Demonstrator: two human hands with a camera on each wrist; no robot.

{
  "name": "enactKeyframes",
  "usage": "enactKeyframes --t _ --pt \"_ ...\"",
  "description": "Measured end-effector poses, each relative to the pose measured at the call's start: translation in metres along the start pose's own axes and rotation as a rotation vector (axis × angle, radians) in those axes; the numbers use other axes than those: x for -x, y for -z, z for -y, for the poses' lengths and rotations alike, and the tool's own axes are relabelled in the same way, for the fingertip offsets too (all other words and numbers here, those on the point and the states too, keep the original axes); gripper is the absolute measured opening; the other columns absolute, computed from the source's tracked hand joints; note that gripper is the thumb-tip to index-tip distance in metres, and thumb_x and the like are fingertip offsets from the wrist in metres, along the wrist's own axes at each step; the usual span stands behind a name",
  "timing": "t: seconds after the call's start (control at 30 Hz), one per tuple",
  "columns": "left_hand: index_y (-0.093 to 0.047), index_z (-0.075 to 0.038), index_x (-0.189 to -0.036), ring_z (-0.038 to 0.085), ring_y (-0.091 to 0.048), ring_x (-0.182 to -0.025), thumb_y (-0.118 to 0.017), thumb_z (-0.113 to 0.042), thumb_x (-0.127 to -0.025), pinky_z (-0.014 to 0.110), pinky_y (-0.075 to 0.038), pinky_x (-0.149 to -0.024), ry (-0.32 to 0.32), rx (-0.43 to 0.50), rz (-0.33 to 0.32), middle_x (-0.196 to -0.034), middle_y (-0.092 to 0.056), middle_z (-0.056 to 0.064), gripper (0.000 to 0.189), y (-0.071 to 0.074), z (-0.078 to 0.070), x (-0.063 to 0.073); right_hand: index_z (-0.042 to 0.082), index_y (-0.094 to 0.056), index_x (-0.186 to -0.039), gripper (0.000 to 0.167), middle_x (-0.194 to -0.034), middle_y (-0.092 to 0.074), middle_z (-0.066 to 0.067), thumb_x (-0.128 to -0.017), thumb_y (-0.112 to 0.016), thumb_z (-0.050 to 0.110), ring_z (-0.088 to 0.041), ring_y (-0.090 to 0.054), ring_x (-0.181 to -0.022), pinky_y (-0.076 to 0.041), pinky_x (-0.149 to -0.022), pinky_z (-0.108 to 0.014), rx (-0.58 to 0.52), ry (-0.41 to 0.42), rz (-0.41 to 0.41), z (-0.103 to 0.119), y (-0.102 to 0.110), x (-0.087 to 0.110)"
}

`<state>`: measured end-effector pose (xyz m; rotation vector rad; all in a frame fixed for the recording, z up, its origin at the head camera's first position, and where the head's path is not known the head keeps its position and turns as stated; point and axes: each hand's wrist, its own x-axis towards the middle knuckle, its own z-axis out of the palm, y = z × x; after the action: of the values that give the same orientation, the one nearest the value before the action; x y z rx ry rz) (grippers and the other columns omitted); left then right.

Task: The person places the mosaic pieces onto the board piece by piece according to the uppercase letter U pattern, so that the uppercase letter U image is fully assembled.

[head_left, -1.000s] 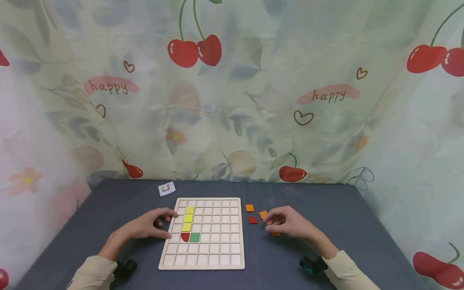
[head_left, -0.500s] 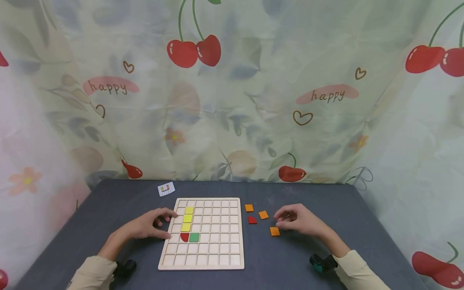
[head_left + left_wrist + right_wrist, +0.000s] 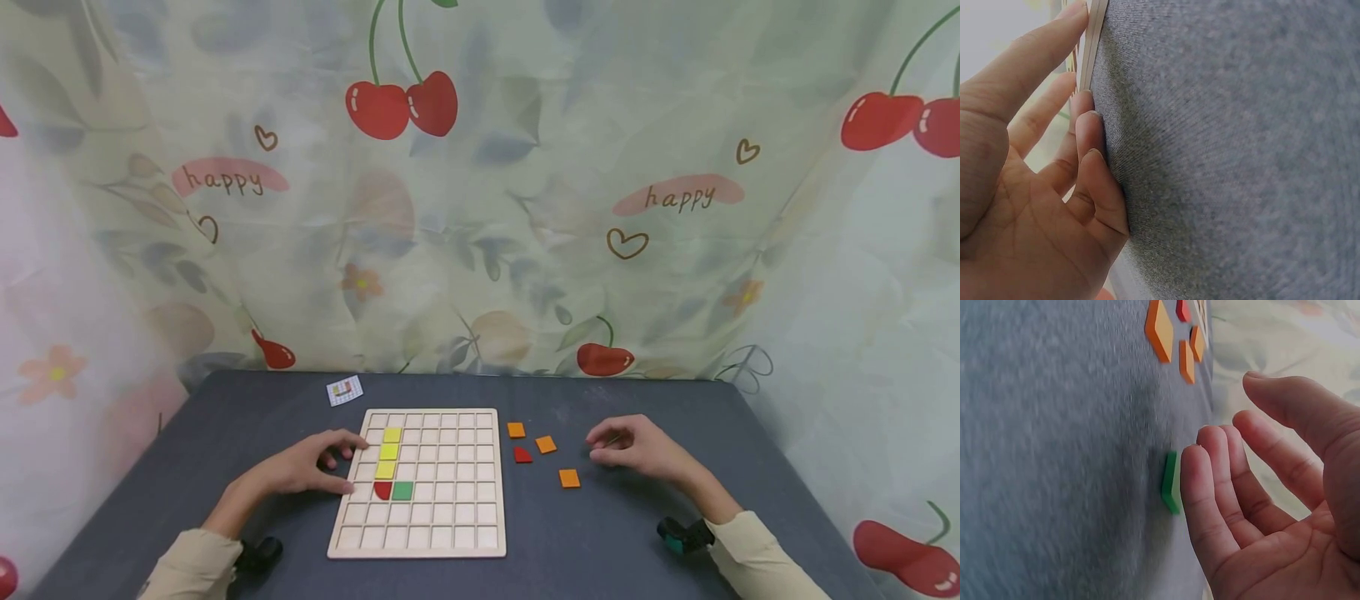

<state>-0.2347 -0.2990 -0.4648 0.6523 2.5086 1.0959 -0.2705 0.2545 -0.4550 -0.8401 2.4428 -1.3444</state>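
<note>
A pale wooden grid board (image 3: 450, 506) lies on the dark table. In it sit several yellow squares (image 3: 388, 452), a red quarter-round tile (image 3: 383, 491) and a green square (image 3: 402, 491). My left hand (image 3: 311, 462) rests at the board's left edge, thumb and fingertips touching the rim (image 3: 1092, 47). Off to the right, my right hand (image 3: 637, 446) hovers with relaxed fingers and nothing between them. Beside its fingertips in the right wrist view lies a green tile (image 3: 1170, 484), hidden under that hand in the head view.
Between board and right hand lie orange squares (image 3: 569, 478) and a red tile (image 3: 522, 455). A small printed pattern card (image 3: 345, 391) lies behind the board's left corner. A patterned curtain (image 3: 480, 208) hangs along the table's back edge.
My right hand has moved right, away from the orange squares, uncovering the nearest one. My left hand and the board have stayed in place.
</note>
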Motion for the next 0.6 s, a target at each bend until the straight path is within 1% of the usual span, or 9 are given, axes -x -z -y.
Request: enactKeyframes --t 0.1,0.2,0.37,0.5,0.6 --pt "-0.058 -0.002 -0.135 0.026 -0.05 -0.094 -0.084 -0.019 -0.087 0.037 -0.041 -0.079 0.004 0.001 0.0 -0.11 -0.051 0.008 0.057 0.0 0.001 0.0 -0.002 -0.071 -0.112 0.024 -0.102 -0.069 -0.008 -0.094 -0.076 0.014 -0.025 -0.066 -0.084 -0.053 -0.071 -0.031 0.014 0.009 -0.017 -0.004 0.005 0.001" --pt "-0.058 -0.002 -0.135 0.026 -0.05 -0.094 -0.084 -0.019 -0.087 0.037 -0.041 -0.079 0.004 0.002 0.001 -0.11 -0.051 0.008 0.057 -0.001 0.001 -0.001 -0.003 -0.071 -0.112 0.024 -0.101 -0.069 -0.009 -0.094 -0.076 0.013 -0.026 -0.067 -0.084 -0.054 -0.072 -0.031 0.021 0.007 -0.032 -0.009 0.011 0.003" --pt "-0.058 -0.003 -0.136 0.026 -0.05 -0.094 -0.084 -0.019 -0.087 0.038 -0.041 -0.079 0.012 0.006 -0.001 -0.11 -0.051 0.008 0.058 -0.001 0.001 -0.001 -0.003 -0.07 -0.114 0.026 -0.107 -0.068 -0.014 -0.093 -0.076 0.011 -0.028 -0.066 -0.088 -0.054 -0.074 -0.031 0.02 -0.029 -0.051 -0.018 0.019 0.003" --pt "-0.058 -0.003 -0.135 0.026 -0.05 -0.094 -0.084 -0.019 -0.087 0.038 -0.041 -0.079 0.015 0.002 -0.003 -0.11 -0.051 0.008 0.058 -0.001 -0.001 0.0 -0.003 -0.069 -0.115 0.031 -0.11 -0.067 -0.017 -0.091 -0.08 0.013 -0.028 -0.066 -0.093 -0.053 -0.078 -0.03 0.045 -0.039 -0.041 -0.027 0.021 0.003" --pt "-0.058 -0.003 -0.135 0.026 -0.05 -0.094 -0.084 -0.019 -0.087 0.038 -0.042 -0.08 0.013 -0.001 -0.003 -0.11 -0.051 0.008 0.057 -0.001 -0.001 0.0 -0.003 -0.069 -0.115 0.035 -0.111 -0.067 -0.016 -0.088 -0.082 0.014 -0.028 -0.066 -0.094 -0.053 -0.081 -0.03 0.067 -0.017 -0.033 -0.031 0.02 0.002"
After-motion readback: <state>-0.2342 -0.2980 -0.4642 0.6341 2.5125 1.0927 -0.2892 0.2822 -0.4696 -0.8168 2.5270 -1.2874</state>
